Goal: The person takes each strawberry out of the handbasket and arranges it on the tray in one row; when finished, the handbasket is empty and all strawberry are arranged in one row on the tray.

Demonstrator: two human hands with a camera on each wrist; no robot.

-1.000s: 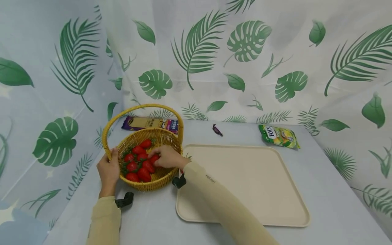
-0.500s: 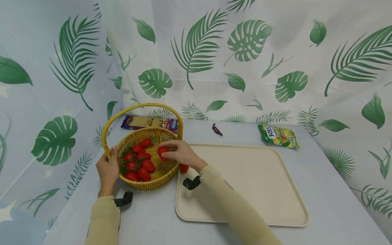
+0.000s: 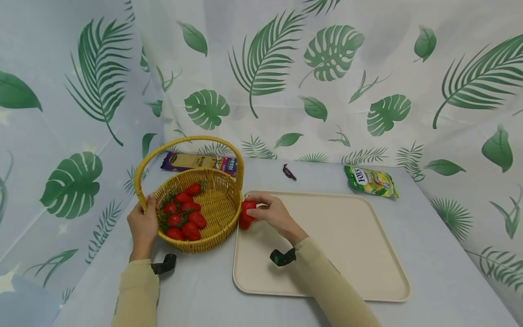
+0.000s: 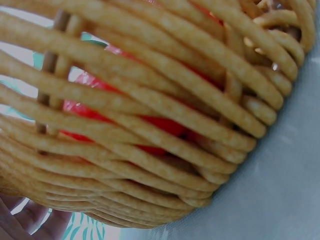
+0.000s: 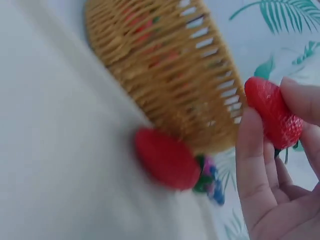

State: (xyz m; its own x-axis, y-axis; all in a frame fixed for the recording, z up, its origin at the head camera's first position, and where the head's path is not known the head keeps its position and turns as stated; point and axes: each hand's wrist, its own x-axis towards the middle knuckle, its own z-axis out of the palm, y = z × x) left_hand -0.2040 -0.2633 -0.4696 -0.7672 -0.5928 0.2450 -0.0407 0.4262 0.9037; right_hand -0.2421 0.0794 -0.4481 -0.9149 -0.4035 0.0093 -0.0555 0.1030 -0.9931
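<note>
My left hand (image 3: 143,223) grips the left side of a yellow wicker basket (image 3: 220,206) near the foot of its tall handle. In the left wrist view its fingers (image 4: 52,225) show below the woven wall. Several red strawberries (image 3: 190,230) with green leaves lie in the basket's left half. My right hand (image 3: 279,217) pinches a strawberry (image 5: 272,112) between thumb and fingers, just outside the basket's right rim. It is above the left edge of a beige tray (image 3: 335,245). Below it, another strawberry (image 5: 167,159) lies on the tray close to the basket.
Behind the basket lies a purple and gold packet (image 3: 196,162). A small dark purple wrapped candy (image 3: 289,172) lies behind the tray. To its right is a green and yellow FOX'S bag (image 3: 371,181). Leaf-printed cloth (image 3: 261,91) hangs at the back and sides of the table.
My right hand has lifted a strawberry out of the basket and carried it right, over the tray's left edge. The left hand keeps its grip on the basket.
</note>
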